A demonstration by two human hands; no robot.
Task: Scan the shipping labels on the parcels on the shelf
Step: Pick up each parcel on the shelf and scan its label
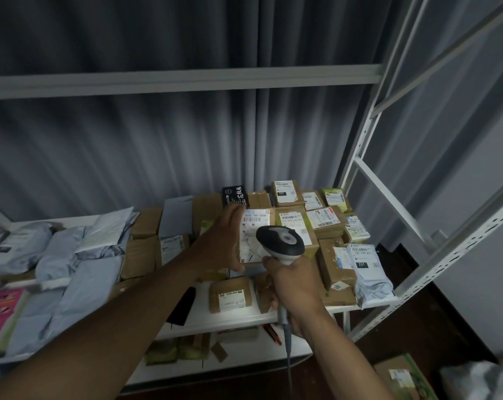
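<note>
1. Left hand (224,241): fingers and thumb curl around the left edge of a cardboard parcel (254,241), holding it tilted up so that its white shipping label (255,219) faces the camera.
2. Right hand (295,284): fingers wrap tightly around the handle of a barcode scanner (280,241); the scanner's dark head sits just in front of the lower right of the held parcel, and its grey cable (287,347) hangs down below the wrist.
3. Shelf (238,316): a white metal board crowded with goods. Brown labelled boxes (322,220) are stacked on the right and far side, touching one another; a smaller box (230,294) lies near the front edge, below the held parcel.
4. Grey poly mailers (71,255) are heaped on the left half of the shelf; one more mailer (368,272) lies at the right end.
5. Grey curtain (158,154) hangs behind the shelf.
</note>
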